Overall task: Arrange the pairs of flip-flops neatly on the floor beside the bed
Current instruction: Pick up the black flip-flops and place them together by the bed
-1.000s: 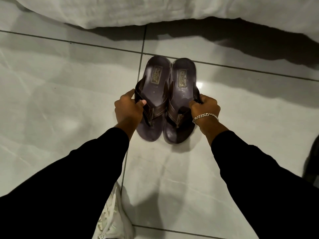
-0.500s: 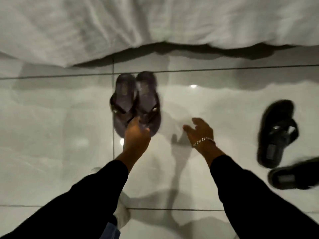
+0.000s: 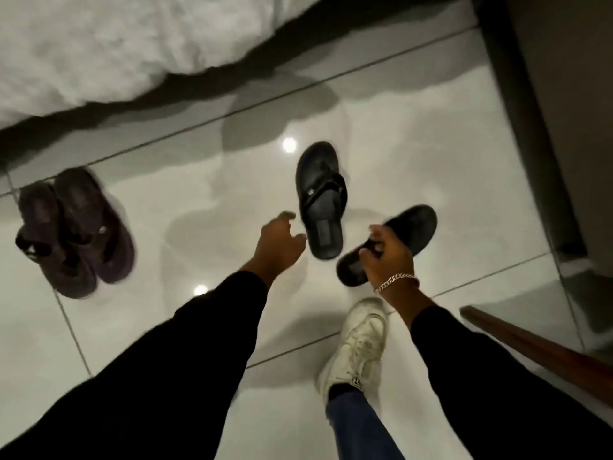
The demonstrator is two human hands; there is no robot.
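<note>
Upright black flip-flop (image 3: 320,200): lies flat on the tiled floor (image 3: 414,161) at centre frame, its long axis running nearly up and down the picture, strap side up.
Tilted black flip-flop (image 3: 398,240): just to the right of its mate, long axis slanting from lower left to upper right; the two are close at their lower ends and splay apart above, so the pair is not yet parallel.
Left hand (image 3: 277,242): its fingers (image 3: 288,215) are spread wide and hold nothing; the upright flip-flop lies just to their right, a small gap away, so this hand is the nearer one to it.
Right hand (image 3: 386,257): fingers curled over the middle of the tilted flip-flop at its strap; whether it is lifted off the floor I cannot tell.
Key relation: judging from the splay, the tilted flip-flop must swing its upper end leftward to match its mate's axis.
Brown flip-flop pair (image 3: 74,227): at the left of the frame, side by side and touching, set near the white bed cover (image 3: 116,44) along the top; it reads as already arranged.
Look: black pair matte, thick-soled, each with a dark rectangular heel label; edges softened by motion blur.
</note>
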